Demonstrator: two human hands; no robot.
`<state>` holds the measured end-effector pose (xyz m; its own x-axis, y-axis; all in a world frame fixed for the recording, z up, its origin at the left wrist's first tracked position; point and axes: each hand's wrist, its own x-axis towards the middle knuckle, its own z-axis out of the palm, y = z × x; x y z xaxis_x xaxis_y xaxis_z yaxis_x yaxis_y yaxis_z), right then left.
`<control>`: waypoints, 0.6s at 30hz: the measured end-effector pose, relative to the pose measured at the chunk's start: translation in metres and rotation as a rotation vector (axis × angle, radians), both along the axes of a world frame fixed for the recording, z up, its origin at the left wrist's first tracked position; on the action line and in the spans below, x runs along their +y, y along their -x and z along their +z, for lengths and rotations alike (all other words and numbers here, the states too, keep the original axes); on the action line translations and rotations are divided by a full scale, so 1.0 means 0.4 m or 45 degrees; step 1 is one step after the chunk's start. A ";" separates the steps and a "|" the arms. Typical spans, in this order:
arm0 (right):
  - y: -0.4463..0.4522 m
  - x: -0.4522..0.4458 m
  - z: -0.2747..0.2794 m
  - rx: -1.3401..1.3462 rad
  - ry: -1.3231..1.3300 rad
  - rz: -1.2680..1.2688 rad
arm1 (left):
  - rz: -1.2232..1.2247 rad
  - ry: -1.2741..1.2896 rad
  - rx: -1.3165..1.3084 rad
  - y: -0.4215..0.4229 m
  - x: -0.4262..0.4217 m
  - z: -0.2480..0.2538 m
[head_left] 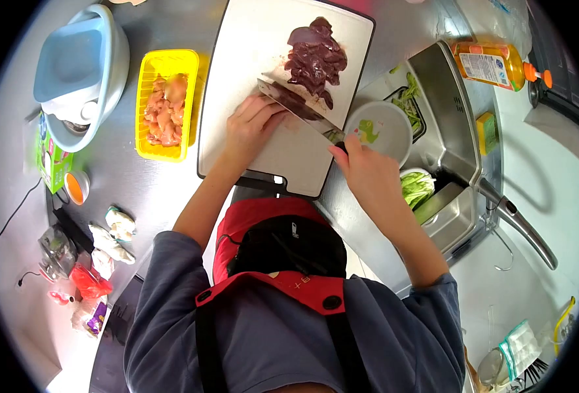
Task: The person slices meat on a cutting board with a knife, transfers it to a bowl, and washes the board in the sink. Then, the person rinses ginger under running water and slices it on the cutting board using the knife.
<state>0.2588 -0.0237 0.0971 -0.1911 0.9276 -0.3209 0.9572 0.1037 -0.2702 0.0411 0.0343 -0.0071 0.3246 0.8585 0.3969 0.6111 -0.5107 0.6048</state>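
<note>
My right hand [366, 171] is closed round the black handle of a knife [302, 111], whose wide blade slants across the white cutting board [237, 39]. On the board, my left hand [253, 124] rests beside the blade near its tip, fingers bent and together; whatever lies beneath them is hidden. Dark red sliced meat [315, 59] forms a pile just beyond the knife. Left of the board stands a yellow tray [141, 105] holding pieces of pink meat [165, 114]. A pale bowl [387, 124] with a green print sits right of the board, by the sink.
The steel sink [433, 72] on the right contains green vegetables [417, 188]. An orange bottle [489, 65] and a sponge [486, 133] are beside it, with a faucet [518, 226] nearer me. Blue basins [70, 62], an orange-filled cup [76, 187] and bags [91, 281] are at left.
</note>
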 end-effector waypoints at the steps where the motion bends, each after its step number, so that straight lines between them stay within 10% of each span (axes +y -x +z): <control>1: 0.008 0.012 -0.005 0.043 0.027 -0.025 | 0.009 -0.004 -0.004 0.000 0.002 0.000; 18: -0.036 0.032 0.010 0.331 0.090 -0.082 | 0.028 0.007 -0.043 -0.002 0.011 0.017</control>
